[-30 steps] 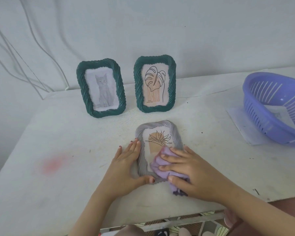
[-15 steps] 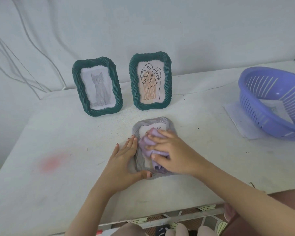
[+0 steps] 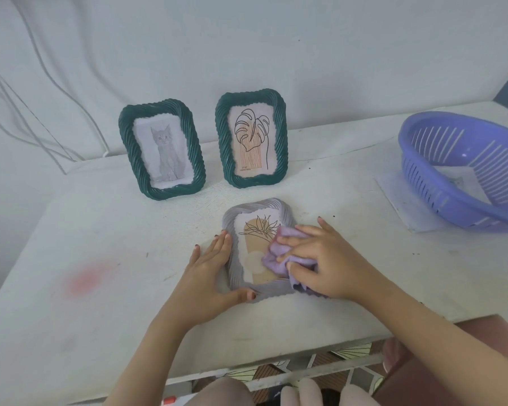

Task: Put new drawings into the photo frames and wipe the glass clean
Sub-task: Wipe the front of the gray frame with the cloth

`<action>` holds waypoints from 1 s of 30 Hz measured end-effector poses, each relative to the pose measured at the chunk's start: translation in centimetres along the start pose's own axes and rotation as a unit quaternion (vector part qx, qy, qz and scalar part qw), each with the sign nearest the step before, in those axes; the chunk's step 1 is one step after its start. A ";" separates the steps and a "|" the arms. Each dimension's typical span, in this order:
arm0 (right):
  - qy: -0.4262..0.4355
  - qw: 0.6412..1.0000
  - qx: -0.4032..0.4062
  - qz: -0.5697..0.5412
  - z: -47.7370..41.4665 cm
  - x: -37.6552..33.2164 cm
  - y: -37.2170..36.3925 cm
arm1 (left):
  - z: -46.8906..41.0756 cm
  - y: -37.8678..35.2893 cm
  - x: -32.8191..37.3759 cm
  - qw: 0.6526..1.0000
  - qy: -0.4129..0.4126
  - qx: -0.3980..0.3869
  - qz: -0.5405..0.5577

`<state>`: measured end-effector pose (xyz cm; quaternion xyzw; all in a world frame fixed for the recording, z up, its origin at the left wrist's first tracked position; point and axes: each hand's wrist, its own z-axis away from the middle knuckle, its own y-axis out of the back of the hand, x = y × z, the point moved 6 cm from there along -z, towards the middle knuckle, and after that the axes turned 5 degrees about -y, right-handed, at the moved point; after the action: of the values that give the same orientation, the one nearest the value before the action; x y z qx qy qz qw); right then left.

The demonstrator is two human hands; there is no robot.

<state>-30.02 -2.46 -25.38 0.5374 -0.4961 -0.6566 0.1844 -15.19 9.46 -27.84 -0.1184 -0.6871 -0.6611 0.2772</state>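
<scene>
A grey ribbed photo frame lies flat on the white table, holding a drawing of a spiky plant on a tan arch. My left hand lies flat along the frame's left edge, thumb hooked under its near edge. My right hand presses a crumpled purple cloth on the right half of the glass. Two dark green frames stand upright at the back: one with a cat drawing, one with a leaf drawing.
A purple slotted basket sits at the right on a sheet of paper. A pink smudge marks the table at the left. Cables hang on the back wall. The table's near edge runs just below my forearms.
My right hand has slid the cloth from the top of the glass back down and to the right, uncovering the plant drawing. My left hand has stayed on the frame's left edge.
</scene>
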 end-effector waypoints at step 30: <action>-0.198 0.960 0.108 -0.166 -2.2 1.4 1.0 | 0.3 0.1 -0.5 0.995 0.017 0.033 0.097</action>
<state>-28.81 -4.98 -25.09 0.4878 -0.4945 -0.7140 -0.0877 -14.73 9.83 -28.01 -0.1641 -0.6890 -0.6098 0.3557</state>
